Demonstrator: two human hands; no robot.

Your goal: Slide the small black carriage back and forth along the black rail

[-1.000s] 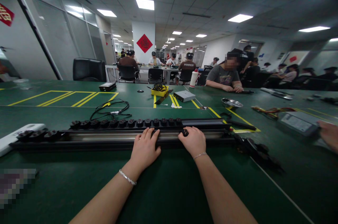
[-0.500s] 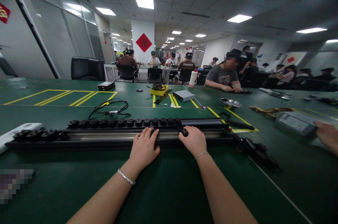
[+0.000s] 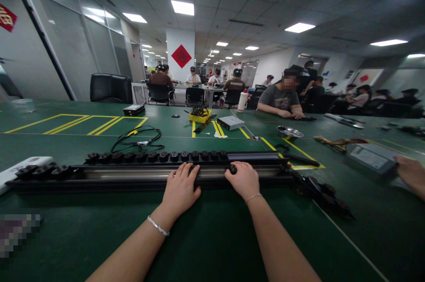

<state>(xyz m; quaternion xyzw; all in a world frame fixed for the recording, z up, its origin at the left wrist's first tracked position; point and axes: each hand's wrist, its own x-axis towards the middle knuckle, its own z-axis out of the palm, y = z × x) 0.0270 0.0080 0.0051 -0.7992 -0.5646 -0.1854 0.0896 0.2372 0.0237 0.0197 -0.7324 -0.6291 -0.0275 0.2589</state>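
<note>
Held black piece partly hidden

A dark green table marked with yellow tape. On it lies a long black rail. Just beyond this rail: a second rail and a loose black cable. Farther beyond: a yellow box, grey metal box, white bottle and metal bowl. Near its right end: black parts.

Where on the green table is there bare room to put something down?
Bare table shows between the blurred item at the left edge and the left forearm, and between this and the right forearm, nearer than the near black rail. Crowded: the rail's right end, where dark pieces lie.
</note>
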